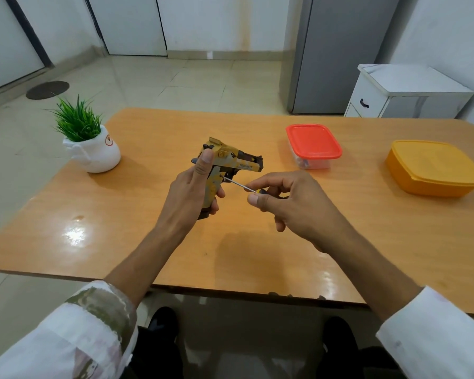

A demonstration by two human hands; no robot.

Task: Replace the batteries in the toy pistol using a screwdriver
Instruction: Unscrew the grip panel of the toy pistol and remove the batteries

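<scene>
1. Nearest the camera: a patterned left sleeve [88, 332] and a white right sleeve [435, 332], bare forearms reaching out over the worktop [148, 214].
2. Left grip [188, 192]: curled round the handle of the toy pistol [230, 157], thumb laid up along its rear. Held upright over the middle of the worktop, barrel pointing right; whether touching the surface, cannot tell.
3. Right grip [293, 203]: pinching the screwdriver [240, 185] by its yellow-and-black handle between thumb and first fingers, other fingers loosely curled.
4. Tip of the shaft set against the side of the pistol's handle near its top, seemingly in a screw [221, 176] there; too small to tell how well seated.
5. Step in hand, by the look of it: working the cover screw. Cannot tell whether loosening or tightening; no batteries in sight.
6. Next move calls for keeping the shaft square to the screw, pressing in lightly while twisting at the fingertips, steadying the pistol against the turn, and catching the small screw on release.
7. Further off on the worktop: a red-lidded box [314, 142], a yellow box [433, 168] to its right, a potted plant [93, 151] at the left edge.
</scene>
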